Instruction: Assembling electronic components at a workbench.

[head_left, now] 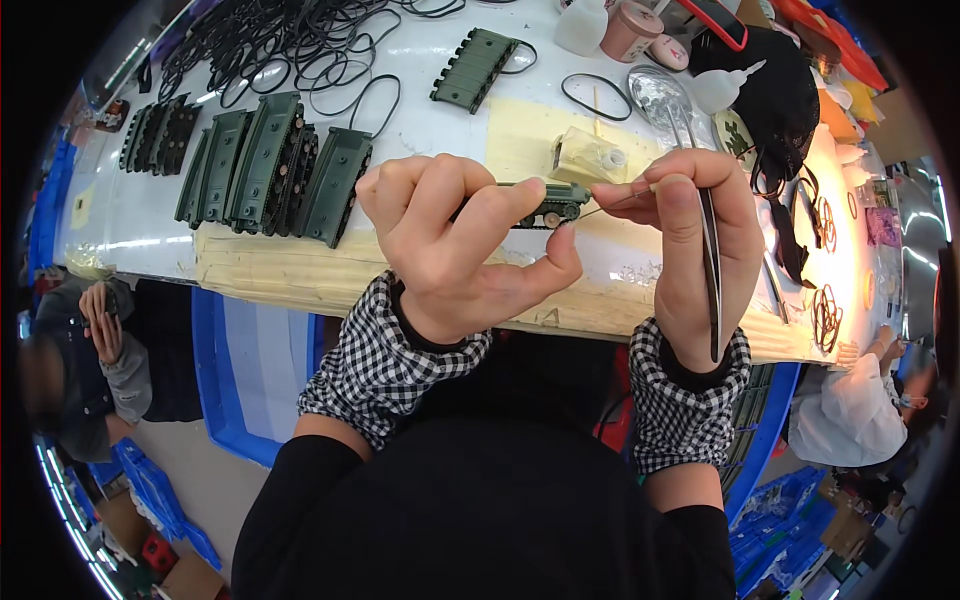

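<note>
My left hand [445,240] is closed around a small dark green toy tank hull [572,196]. A tan wheel shows at its end, and my fingers hide much of the rest. Close by on the right, my right hand [700,225] is closed, with metal tweezers [713,290] lying along the palm, tips pointing toward me. Its thumb and forefinger also pinch a thin, dark strand that reaches the hull's wheel end. Whether that strand is a rubber track cannot be made out. Both hands are held over the table's front edge.
Several green hulls [335,185] stand on the left, and another hull [475,68] lies farther back. Black rubber loops [270,50] are heaped at the far left. Beyond my hands sits a small bottle [612,158]. People sit on both sides, beside blue crates [235,430].
</note>
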{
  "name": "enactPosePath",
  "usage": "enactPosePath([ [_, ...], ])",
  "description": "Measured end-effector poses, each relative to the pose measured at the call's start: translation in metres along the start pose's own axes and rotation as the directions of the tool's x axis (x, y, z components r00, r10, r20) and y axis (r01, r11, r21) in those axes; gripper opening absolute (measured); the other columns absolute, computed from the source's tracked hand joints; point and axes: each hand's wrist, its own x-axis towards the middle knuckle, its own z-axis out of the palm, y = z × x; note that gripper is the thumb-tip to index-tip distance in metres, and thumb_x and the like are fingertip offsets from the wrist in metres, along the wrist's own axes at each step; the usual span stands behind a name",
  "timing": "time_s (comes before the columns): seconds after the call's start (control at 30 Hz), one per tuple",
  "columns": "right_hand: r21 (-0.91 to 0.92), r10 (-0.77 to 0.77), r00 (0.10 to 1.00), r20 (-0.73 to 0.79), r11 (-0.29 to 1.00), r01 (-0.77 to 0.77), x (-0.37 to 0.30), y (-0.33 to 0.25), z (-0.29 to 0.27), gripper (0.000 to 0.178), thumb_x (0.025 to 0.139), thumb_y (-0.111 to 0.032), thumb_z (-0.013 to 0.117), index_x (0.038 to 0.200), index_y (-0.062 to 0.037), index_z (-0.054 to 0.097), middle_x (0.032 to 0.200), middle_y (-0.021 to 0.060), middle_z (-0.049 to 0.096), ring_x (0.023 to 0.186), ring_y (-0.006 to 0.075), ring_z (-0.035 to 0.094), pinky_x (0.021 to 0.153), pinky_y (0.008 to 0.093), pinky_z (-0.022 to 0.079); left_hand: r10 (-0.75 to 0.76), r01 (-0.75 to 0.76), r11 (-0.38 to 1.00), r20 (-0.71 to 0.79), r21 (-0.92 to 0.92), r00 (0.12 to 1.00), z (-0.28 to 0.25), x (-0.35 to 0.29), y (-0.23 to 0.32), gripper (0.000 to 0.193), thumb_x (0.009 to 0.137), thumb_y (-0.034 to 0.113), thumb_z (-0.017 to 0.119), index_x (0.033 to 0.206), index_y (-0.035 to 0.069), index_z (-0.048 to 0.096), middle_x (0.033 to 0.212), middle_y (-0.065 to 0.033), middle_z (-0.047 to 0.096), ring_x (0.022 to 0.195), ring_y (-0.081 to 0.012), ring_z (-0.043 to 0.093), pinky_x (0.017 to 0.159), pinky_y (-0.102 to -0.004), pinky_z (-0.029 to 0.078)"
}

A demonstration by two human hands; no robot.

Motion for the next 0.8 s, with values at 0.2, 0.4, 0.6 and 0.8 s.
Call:
enactPosePath([
  [0.2,-0.013,-0.003,1.0,0.007,1.0,0.003,0.0,-0.0004,-0.0004,0.014,0.1,-0.012,0.054,0.098,0.0026,0.055,0.088,0.0073,0.063,0.082,0.0141,0.068,0.077,0.0264,0.056,-0.011,0.011,1.0,-0.008,0.002,1.0,0.0003,0.0005,0.0013,0.033,0.054,0.02,0.08,0.083,0.014,0.067,0.076,-0.0011,0.055,0.079,-0.0209,0.048,0.07,-0.0329,0.039],
  [0.4,0.005,0.006,1.0,-0.003,1.0,-0.006,0.0013,0.0002,-0.0002,0.014,0.1,-0.011,0.054,0.099,0.0026,0.055,0.088,0.0069,0.063,0.082,0.0139,0.068,0.076,0.0265,0.057,-0.012,0.012,1.0,0.0,-0.012,1.0,0.0004,0.0006,0.0,0.033,0.054,0.02,0.08,0.084,0.014,0.067,0.076,-0.001,0.055,0.078,-0.0207,0.048,0.07,-0.0327,0.039],
  [0.6,-0.001,-0.007,1.0,-0.006,1.0,0.007,0.0022,0.0003,0.0002,0.014,0.099,-0.011,0.054,0.099,0.0025,0.055,0.087,0.0064,0.063,0.08,0.0132,0.068,0.075,0.0261,0.057,-0.002,0.002,1.0,-0.014,-0.02,1.0,0.0012,0.0001,0.0,0.035,0.055,0.022,0.081,0.086,0.015,0.067,0.077,-0.0003,0.054,0.077,-0.0204,0.047,0.07,-0.0324,0.038],
  [0.8,-0.011,-0.01,1.0,-0.017,1.0,0.009,0.003,0.0011,0.0002,0.014,0.099,-0.011,0.055,0.099,0.0023,0.056,0.085,0.0056,0.063,0.078,0.0127,0.067,0.073,0.0254,0.056,0.002,-0.003,0.999,-0.006,-0.032,1.0,0.0018,-0.0004,-0.0018,0.036,0.055,0.022,0.082,0.087,0.015,0.067,0.078,-0.0001,0.054,0.077,-0.0203,0.047,0.069,-0.0328,0.038],
])
